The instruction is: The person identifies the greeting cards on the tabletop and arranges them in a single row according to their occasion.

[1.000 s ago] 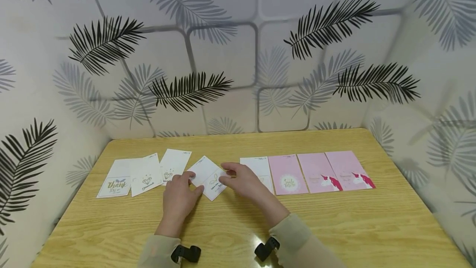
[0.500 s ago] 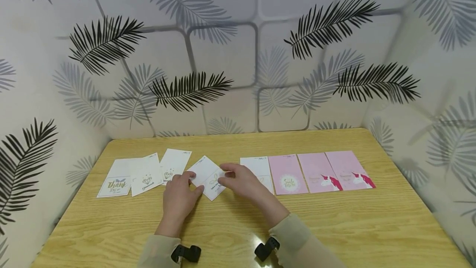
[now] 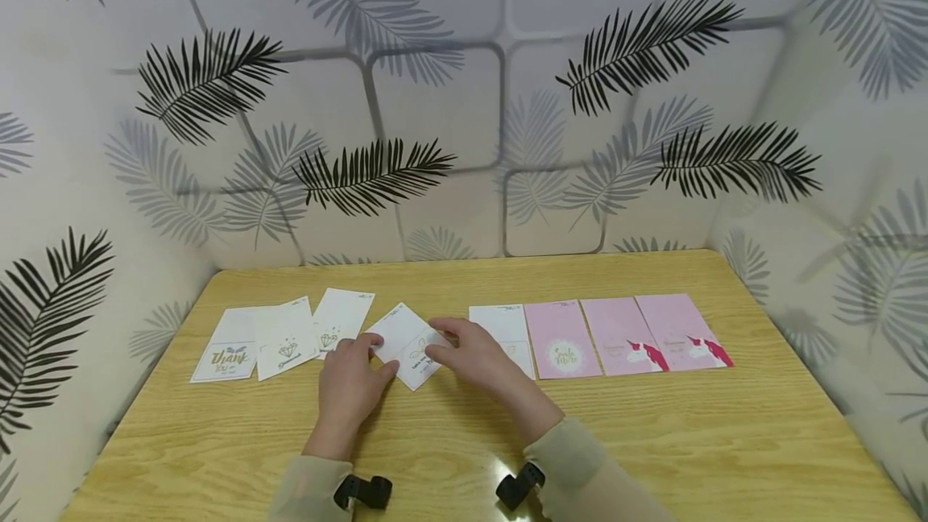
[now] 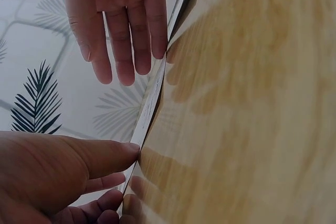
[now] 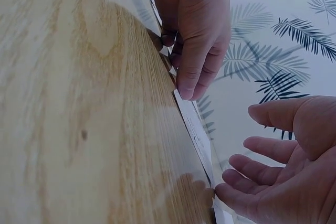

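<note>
A white greeting card (image 3: 397,335) with gold and green print lies turned diagonally on the table, mid-row in the head view. My left hand (image 3: 350,385) holds its left corner, thumb on the near edge and fingers on the far one. At the card's right side is my right hand (image 3: 478,353), its fingers extended and covering part of the print. In the left wrist view, the left thumb (image 4: 113,158) meets the card's thin edge. The right wrist view shows my right hand's palm (image 5: 310,177) with loosely spread fingers, the lowest fingertip at the card's edge.
Left of the hands lie a "Thank you" card (image 3: 225,345) and two diamond-print cards, one of them the middle card (image 3: 286,341). To the right are a white card (image 3: 499,321), a pink "Smile" card (image 3: 561,337) and two pink unicorn cards. Leaf-patterned walls (image 3: 464,127) enclose the table (image 3: 464,441).
My right hand's fingertips have shifted very slightly left over the card. The left hand and the card stay in place.
</note>
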Motion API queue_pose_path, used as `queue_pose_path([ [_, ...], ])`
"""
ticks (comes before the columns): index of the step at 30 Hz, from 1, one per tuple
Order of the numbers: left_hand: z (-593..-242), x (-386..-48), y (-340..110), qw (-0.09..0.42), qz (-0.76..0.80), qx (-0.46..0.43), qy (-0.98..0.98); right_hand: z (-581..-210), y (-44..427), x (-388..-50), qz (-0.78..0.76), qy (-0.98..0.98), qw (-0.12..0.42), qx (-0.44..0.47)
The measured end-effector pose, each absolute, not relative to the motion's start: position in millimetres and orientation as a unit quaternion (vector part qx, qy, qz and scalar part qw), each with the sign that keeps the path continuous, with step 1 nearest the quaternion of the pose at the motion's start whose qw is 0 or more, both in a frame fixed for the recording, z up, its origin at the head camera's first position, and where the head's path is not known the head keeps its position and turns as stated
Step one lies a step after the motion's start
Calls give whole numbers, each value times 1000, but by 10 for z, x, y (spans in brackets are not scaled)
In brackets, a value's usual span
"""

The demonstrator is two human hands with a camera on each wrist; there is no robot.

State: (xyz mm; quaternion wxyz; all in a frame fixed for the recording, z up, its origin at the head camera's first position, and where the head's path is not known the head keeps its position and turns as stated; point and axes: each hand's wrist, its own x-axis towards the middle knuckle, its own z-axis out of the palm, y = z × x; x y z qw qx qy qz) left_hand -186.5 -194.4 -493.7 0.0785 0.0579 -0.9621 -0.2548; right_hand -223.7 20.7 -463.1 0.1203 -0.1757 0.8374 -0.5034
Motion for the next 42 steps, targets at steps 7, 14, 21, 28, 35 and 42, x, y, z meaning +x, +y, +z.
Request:
queue_pose_path([
  [7, -4927, -1859, -1948, 77, -260, 56, -961, -4616, 212, -2223, -499, 840, 118, -174],
  [14, -4912, -1861, -1948, 79, -262, 56, -960, -4626, 212, -2243, -496, 845, 116, -164],
  [21, -4892, -1851, -1942, 84, -271, 55, -957, -4626, 221, -2245, -538, 825, 121, -126],
  [28, -4884, -1842, -1947, 85, -273, 51, -957, -4642, 231, -2234, -600, 785, 127, -90],
  [35, -4884, -1842, -1964, 80, -276, 48, -957, -4689, 215, -2248, -625, 763, 134, -91],
  [42, -4904, -1861, -1987, 68, -299, 53, -950, -4703, 183, -2254, -632, 755, 139, -106],
])
